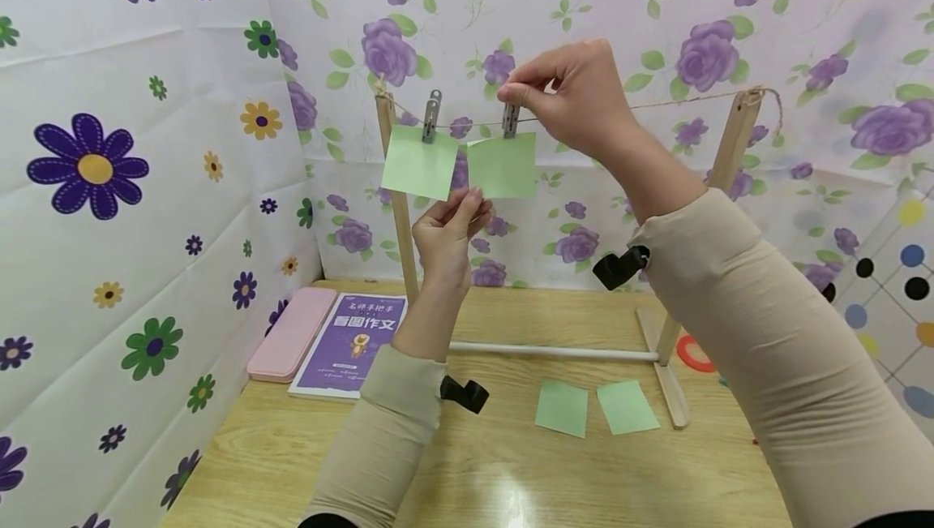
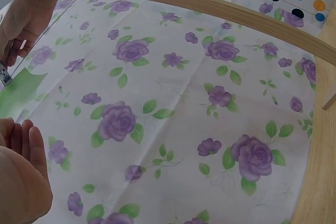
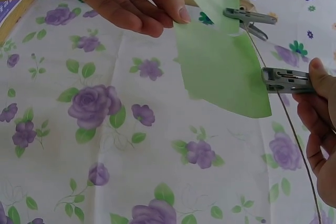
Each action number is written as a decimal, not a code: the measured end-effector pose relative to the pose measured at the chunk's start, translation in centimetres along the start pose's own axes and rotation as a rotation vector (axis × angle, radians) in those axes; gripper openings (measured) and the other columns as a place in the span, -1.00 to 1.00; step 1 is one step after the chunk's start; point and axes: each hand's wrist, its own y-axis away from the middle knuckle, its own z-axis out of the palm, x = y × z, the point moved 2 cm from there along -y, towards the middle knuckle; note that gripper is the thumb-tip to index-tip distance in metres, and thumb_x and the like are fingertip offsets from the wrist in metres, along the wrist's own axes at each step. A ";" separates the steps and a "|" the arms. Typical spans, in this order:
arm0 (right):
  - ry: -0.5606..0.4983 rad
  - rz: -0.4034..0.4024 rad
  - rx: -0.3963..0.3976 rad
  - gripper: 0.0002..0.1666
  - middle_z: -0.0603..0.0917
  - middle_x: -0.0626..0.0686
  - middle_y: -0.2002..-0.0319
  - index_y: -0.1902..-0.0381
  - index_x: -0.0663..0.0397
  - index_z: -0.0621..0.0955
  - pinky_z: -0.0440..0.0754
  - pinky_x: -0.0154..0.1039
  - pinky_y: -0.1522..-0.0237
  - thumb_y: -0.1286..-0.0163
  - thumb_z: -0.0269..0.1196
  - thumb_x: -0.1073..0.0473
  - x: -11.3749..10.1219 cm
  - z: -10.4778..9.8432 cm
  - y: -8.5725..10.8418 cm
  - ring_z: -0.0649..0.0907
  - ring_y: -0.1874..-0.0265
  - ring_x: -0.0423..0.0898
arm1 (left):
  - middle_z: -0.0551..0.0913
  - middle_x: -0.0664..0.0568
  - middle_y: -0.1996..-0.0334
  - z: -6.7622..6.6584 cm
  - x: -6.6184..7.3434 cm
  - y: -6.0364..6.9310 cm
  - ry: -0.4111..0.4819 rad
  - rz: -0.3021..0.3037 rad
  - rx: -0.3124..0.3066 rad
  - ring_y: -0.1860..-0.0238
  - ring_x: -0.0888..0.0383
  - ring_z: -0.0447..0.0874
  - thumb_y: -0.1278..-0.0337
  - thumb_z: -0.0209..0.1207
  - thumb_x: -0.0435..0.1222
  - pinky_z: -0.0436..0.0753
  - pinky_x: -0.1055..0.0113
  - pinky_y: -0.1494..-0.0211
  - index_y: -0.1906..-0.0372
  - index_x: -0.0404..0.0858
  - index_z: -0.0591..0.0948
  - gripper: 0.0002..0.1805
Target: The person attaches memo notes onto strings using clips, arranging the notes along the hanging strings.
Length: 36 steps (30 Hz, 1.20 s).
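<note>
A green paper square [image 1: 501, 167] hangs at the string, its lower left corner pinched between the thumb and fingers of my left hand [image 1: 450, 238]. At its top edge my right hand [image 1: 576, 98] pinches the handle end of a grey clothespin [image 1: 511, 120]; in the right wrist view the clothespin's jaws [image 3: 286, 81] sit over the paper's edge and the string. Just to the left, a second green paper square [image 1: 420, 163] hangs from the string under another clothespin [image 1: 432, 116]. The left wrist view shows only part of the held paper [image 2: 21, 95].
The string [image 1: 657, 105] runs between two wooden posts [image 1: 732, 143] joined by a white rod [image 1: 554, 351]. Two more green paper squares [image 1: 562, 409] lie on the table [image 1: 496, 471]. A purple booklet [image 1: 343, 358] and a pink case [image 1: 293, 333] lie at left, a red ring [image 1: 695, 355] at right.
</note>
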 end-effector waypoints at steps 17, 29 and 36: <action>-0.027 0.071 -0.090 -0.76 0.80 0.06 0.23 0.17 0.09 0.82 0.49 -0.31 0.16 -0.38 0.40 0.05 0.1 0.5 0.2 0.60 0.26 -0.18 | 0.78 -0.04 0.38 0.1 0.0 -0.1 0.041 0.012 -0.032 0.36 0.14 0.81 -0.20 0.37 -0.45 0.80 0.29 0.12 0.34 -0.27 0.71 -0.94; 0.018 0.060 -0.144 -0.70 0.77 0.12 0.20 0.08 0.15 0.79 0.53 -0.14 0.03 -0.38 0.40 0.05 0.2 0.2 0.3 0.61 0.21 -0.08 | 0.78 -0.03 0.40 -0.1 -0.1 -0.4 0.060 0.043 -0.037 0.38 0.15 0.80 -0.21 0.35 -0.47 0.80 0.31 0.15 0.35 -0.25 0.71 -0.91; 0.045 0.087 -0.206 -0.62 0.77 0.11 0.16 -0.04 0.13 0.75 0.50 -0.09 -0.05 -0.42 0.37 0.00 0.0 -0.1 0.2 0.60 0.17 -0.06 | 0.78 -0.04 0.40 -0.1 0.0 -0.3 0.066 0.066 -0.049 0.38 0.14 0.80 -0.20 0.37 -0.46 0.80 0.31 0.16 0.33 -0.29 0.72 -0.95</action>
